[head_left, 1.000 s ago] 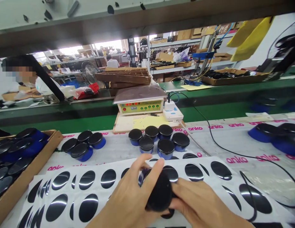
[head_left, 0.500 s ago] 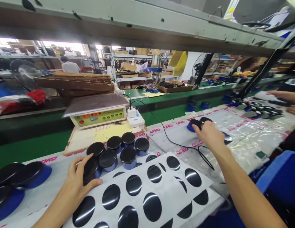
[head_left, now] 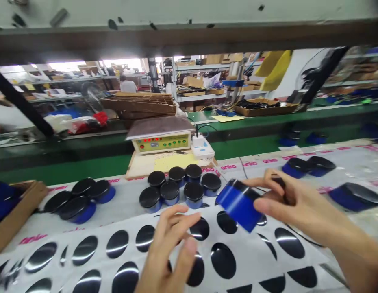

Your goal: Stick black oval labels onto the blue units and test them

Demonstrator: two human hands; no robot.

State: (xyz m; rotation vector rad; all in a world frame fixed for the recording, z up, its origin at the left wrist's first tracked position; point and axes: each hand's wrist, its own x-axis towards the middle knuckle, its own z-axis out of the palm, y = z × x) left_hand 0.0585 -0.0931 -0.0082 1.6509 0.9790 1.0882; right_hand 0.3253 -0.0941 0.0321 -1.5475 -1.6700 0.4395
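Note:
My right hand [head_left: 286, 195] grips a blue cylindrical piece with a black top [head_left: 239, 205], tilted above the sticker sheet. A small dark item [head_left: 279, 181] shows among its fingers; its kind is unclear. My left hand [head_left: 170, 252], fingers apart and holding nothing, hovers over the white sheet of round black stickers [head_left: 246, 252]. Just behind the sheet stand several similar blue cylinders with black tops [head_left: 193, 195]. Another group of blue cylinders [head_left: 77, 209] is on the left, and a few blue cylinders [head_left: 359, 195] rest to the right.
Behind the cylinders, a control box with lit red lights [head_left: 163, 141] sits on a wooden board beside a white power strip [head_left: 203, 150]. A cardboard box [head_left: 21, 219] is at the left edge. A thin cable runs under my right hand. A shelf beam [head_left: 189, 36] crosses overhead.
My view has turned left. My right hand has brought a blue cylinder from the right side to above the sheet. My left hand has left the cylinder group and moved over the stickers.

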